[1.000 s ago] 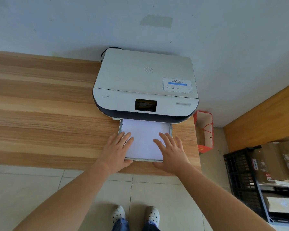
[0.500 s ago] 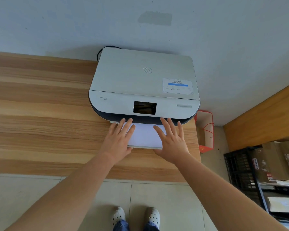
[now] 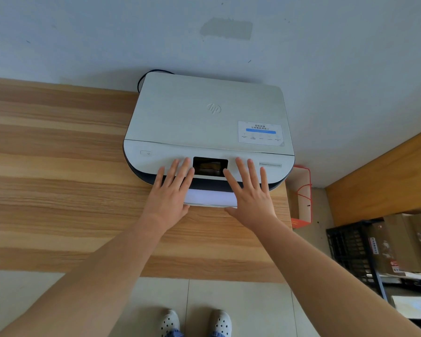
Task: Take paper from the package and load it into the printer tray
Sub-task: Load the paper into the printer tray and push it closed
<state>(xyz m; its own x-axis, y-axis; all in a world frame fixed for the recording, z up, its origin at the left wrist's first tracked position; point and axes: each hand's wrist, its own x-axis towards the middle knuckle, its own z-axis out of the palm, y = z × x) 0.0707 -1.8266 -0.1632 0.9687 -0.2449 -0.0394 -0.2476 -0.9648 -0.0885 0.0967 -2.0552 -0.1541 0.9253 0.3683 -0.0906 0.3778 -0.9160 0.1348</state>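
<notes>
White paper (image 3: 210,198) shows as a narrow strip between the two hands, lying in the printer tray (image 3: 212,205), whose front lip sticks out only a little from under the printer (image 3: 208,127). Just beyond the fingertips sits the printer's pale front panel, with its dark screen (image 3: 210,166) in the gap between the hands.

Flat and spread, the left hand (image 3: 171,195) lies palm down with its fingers apart; the fingertips reach onto the printer's front panel to the left of the screen, and the heel of the palm sits at the tray's left front corner. It grips nothing (whether the palm presses on the tray edge or merely covers it cannot be told).

Likewise splayed, the right hand (image 3: 249,195) lies palm down, fingers fanned over the panel to the right of the screen, thumb side turned toward the paper strip, the palm at the tray's right front corner. It too clasps nothing.

Under both forearms runs the wooden desk (image 3: 58,190), striped light and dark. Off to the right of the right hand, past the desk's end, a red paper bag (image 3: 301,195) stands on the floor, and nearer the person a black crate (image 3: 350,249) holds boxes.
</notes>
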